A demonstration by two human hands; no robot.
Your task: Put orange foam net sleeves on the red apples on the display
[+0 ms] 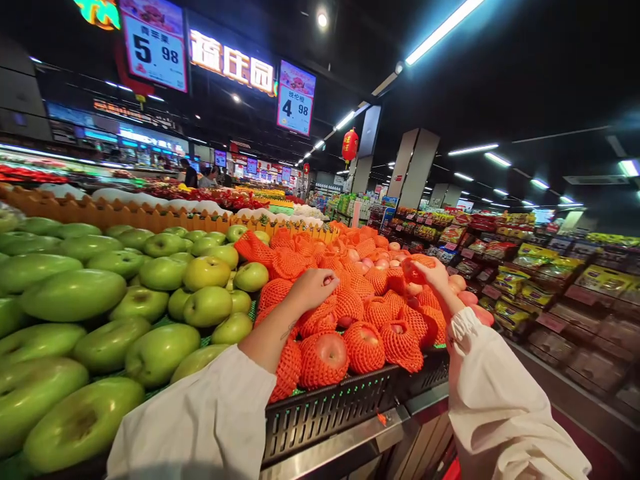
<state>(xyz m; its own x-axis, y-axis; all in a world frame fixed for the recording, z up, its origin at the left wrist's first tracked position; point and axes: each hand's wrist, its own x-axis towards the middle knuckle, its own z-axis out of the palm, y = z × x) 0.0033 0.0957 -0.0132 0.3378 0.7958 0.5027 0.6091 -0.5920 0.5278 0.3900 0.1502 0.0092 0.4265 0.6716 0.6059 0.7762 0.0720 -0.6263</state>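
My left hand (316, 288) is above apples in orange foam nets (349, 303), its fingers curled inward. Whether anything sits inside that curl is hidden from me. Farther right, my right hand (434, 272) has its fingers on an apple in an orange foam net (413, 268), raised slightly over the pile. Around both hands lie many more netted apples, and bare pinkish apples (383, 262) show at the back. A netted apple (325, 357) with its top exposed rests at the front edge, beneath my left hand.
Green apples (163, 347) fill the left of the display. A black slotted crate edge (330, 407) and metal rail (345, 448) run along the front. Behind is a small orange picket fence (115, 212). Packaged-goods shelves (530, 280) stand right; price signs (296, 98) hang overhead.
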